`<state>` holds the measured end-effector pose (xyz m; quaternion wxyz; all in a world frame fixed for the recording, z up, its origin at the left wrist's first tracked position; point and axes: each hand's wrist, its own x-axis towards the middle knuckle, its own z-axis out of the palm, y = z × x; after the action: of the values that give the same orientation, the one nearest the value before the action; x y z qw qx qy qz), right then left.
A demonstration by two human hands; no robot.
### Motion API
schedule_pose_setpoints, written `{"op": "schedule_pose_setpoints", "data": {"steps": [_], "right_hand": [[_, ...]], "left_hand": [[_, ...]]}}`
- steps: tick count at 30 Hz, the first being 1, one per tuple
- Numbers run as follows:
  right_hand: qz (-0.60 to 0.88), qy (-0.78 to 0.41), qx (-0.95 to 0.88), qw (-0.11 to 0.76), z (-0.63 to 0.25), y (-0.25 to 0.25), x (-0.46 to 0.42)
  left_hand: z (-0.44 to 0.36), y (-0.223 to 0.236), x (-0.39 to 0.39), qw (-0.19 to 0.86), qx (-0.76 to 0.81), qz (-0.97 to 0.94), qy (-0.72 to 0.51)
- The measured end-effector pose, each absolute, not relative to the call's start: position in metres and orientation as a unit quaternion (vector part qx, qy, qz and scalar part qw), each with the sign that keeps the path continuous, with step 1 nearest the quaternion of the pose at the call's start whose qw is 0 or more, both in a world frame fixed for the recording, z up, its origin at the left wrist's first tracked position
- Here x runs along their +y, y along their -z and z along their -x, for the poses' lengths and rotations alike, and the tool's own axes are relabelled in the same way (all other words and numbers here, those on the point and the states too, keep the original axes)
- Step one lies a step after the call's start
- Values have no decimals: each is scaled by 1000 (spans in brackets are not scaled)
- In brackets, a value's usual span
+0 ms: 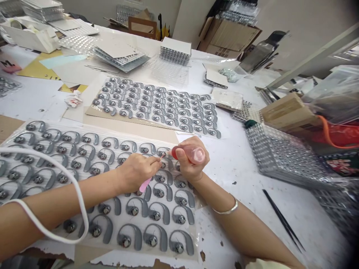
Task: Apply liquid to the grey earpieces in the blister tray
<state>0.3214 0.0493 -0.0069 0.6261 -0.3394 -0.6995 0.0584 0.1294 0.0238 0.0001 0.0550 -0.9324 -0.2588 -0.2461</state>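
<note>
1. Bottle (190, 154) glowing translucent red, its near end pale pink!
2. Pink again on the strip (145, 185), plain all over.
3. Hooks (190, 216): grey, row upon row, with silvery round ends.
4. Near left, the cable (82, 201) is pure white.
5. Silver bangle (228, 212); black tweezers (282, 218) out right.
6. White table (232, 164), flecked dark.
7. Far left, yellow paper (35, 69), pale-blue sheet (63, 61).

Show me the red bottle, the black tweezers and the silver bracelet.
Red bottle (191, 152): head view, on its body.
Black tweezers (280, 216): head view, around mid-length.
Silver bracelet (227, 212): head view, on its band.
</note>
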Motion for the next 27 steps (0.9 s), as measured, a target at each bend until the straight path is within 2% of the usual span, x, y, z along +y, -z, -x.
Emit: {"op": "schedule_pose_setpoints", "data": {"steps": [27], "right_hand": [[359, -72, -710, 601, -321, 6, 49]], "left_hand": [[-129, 2, 23, 56, -269, 939, 208]]}}
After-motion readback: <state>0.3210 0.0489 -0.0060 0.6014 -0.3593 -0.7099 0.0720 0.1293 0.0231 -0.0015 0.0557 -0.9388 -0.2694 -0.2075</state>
